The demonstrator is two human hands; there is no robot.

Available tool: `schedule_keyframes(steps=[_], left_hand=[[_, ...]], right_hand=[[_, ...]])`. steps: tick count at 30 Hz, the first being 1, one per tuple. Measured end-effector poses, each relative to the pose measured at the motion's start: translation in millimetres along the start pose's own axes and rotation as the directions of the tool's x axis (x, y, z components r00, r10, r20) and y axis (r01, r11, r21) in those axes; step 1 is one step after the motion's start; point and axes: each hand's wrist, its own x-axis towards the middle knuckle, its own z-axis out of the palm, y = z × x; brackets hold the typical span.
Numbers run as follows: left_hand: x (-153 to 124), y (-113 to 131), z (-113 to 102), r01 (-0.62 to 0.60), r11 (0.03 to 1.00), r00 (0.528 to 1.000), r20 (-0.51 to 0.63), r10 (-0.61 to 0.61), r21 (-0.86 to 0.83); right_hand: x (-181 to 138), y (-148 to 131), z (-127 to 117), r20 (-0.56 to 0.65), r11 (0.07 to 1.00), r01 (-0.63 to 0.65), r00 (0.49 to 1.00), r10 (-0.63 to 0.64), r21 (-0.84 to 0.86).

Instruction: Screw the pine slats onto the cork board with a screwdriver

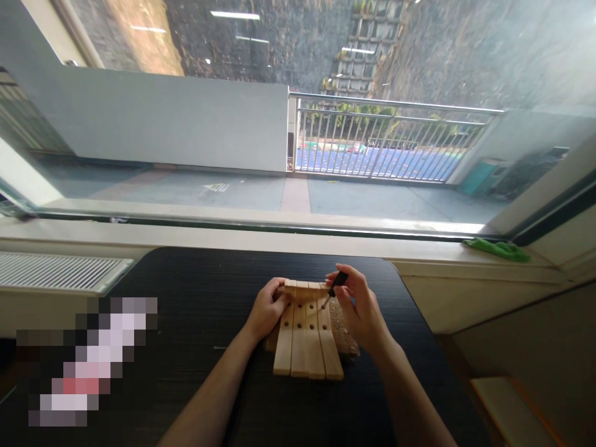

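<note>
A small wooden slatted piece [305, 338], made of several light planks with screw holes, lies on the black table [195, 292] in front of me. My left hand [266, 308] grips its far left corner, fingers curled over the edge. My right hand [356, 304] pinches a small black-handled screwdriver [336, 282], its tip down on a hole in the right-hand plank. More wood pieces lie under the slats on the right side.
A blurred-out patch [88, 360] covers the table's near left. A vent grille [56, 271] runs along the window sill at left. A green cloth [500, 249] lies on the sill at right. Beyond the window are a balcony and railing [382, 133].
</note>
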Motion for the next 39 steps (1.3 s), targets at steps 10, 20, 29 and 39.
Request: schedule_keyframes(steps=[10,20,29,39], left_hand=[[0.2,-3.0,-1.0,-0.015,0.999,1.000,0.002,0.015,0.040],[-0.1,0.1,0.1,0.013,1.000,1.000,0.004,-0.013,0.015],[-0.3,-3.3,-0.5,-0.002,0.999,1.000,0.008,0.002,0.038],[-0.6,-2.3,-0.6,0.002,1.000,1.000,0.019,-0.003,0.029]], right_hand=[[2.3,-3.7,-1.5,-0.004,0.998,0.012,1.000,-0.012,-0.056],[1.6,-12.3,-2.7,-0.078,0.985,0.143,0.985,-0.151,-0.099],[1.8,-11.9,3.0,-0.108,0.979,0.173,0.977,-0.185,-0.111],[5.2,-15.1,-2.0,-0.093,0.954,0.240,0.961,-0.259,-0.178]])
